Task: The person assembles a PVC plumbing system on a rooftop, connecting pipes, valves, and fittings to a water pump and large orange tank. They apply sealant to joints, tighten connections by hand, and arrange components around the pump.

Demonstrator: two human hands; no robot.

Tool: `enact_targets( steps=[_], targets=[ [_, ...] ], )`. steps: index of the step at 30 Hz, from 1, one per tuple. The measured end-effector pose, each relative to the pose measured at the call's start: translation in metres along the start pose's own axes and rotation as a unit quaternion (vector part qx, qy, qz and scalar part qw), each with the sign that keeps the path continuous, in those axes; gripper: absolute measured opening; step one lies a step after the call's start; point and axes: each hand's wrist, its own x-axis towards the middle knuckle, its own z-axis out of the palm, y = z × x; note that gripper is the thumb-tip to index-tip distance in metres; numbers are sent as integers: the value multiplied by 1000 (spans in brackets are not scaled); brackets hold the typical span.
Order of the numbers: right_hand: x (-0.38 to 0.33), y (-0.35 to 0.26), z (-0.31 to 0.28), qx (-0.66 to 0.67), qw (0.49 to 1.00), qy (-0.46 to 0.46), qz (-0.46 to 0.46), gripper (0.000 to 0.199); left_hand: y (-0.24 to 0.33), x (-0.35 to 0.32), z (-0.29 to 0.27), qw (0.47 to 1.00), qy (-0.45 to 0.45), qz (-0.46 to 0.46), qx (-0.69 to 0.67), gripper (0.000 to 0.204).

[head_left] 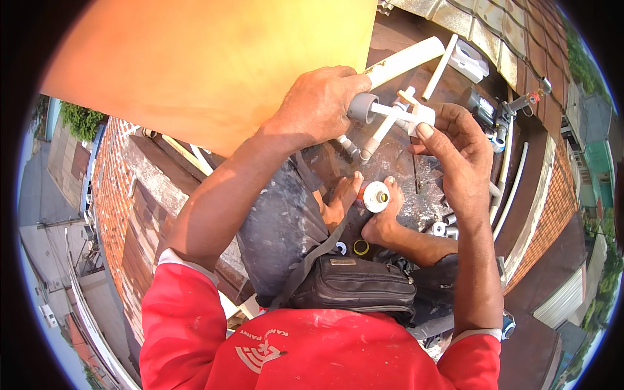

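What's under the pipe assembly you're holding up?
Below the pipe assembly, both bare feet rest on the dark roof surface, with a round white-and-orange can between them. The left hand hides the assembly's near end.

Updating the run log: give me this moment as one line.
left hand: grips white pipe with grey coupling | right hand: holds white valve fitting | can: between feet

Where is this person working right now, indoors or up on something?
Probably a rooftop outdoors: roof tiles run along the edge, streets and lower roofs show far below, and loose white pipes lie beside the bare feet.
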Motion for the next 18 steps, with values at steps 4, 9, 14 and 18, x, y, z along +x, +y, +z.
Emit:
enact_targets(
  steps=[4,9,14,18],
  targets=[
    [-11,7,15,-281,930,87,-221,39,-1,-1,-1,999,-44,-5,19,45],
    [-30,9,17,-193,976,56,-79,39,1,-4,0,994,-82,-21,65,43],
    [-30,46,-28,-169,982,77,43,34,-3,-9,-4,986,-102,-50,123,45],
    [-43,132,-61,-483,867,-57,109,37,0,-6,-2,988,-99,-54,103,46]
  ],
)
